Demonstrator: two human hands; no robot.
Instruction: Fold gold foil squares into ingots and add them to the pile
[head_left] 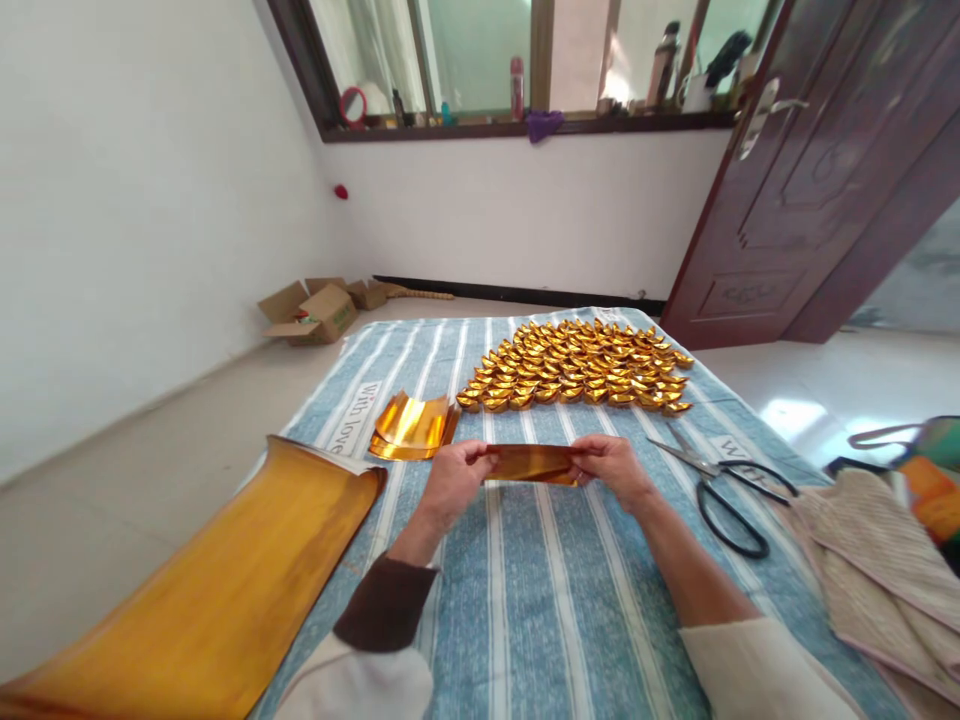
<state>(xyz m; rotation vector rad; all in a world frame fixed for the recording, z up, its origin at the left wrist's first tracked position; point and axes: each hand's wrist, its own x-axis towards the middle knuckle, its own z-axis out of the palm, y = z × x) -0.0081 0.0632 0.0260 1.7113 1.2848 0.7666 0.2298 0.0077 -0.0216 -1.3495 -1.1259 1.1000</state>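
A strip of shiny gold foil paper [531, 463] is stretched level between my two hands, above the striped cloth. My left hand [457, 478] pinches its left end, fingers closed. At the other end, my right hand [613, 468] grips it between thumb and fingers. Just beyond my left hand lies a small stack of curled gold foil sheets [414, 424]. Rows of folded gold paper ingots [574, 365] cover the far part of the table. To the right of my right hand, black-handled scissors [712, 470] lie with their blades apart.
A large gold foil sheet [217, 570] hangs over the left edge of the table with the blue striped cloth [517, 600]. Folded beige fabric [877, 560] lies at the right. Cardboard boxes [322, 312] stand on the floor, and a brown door [780, 180] is behind on the right.
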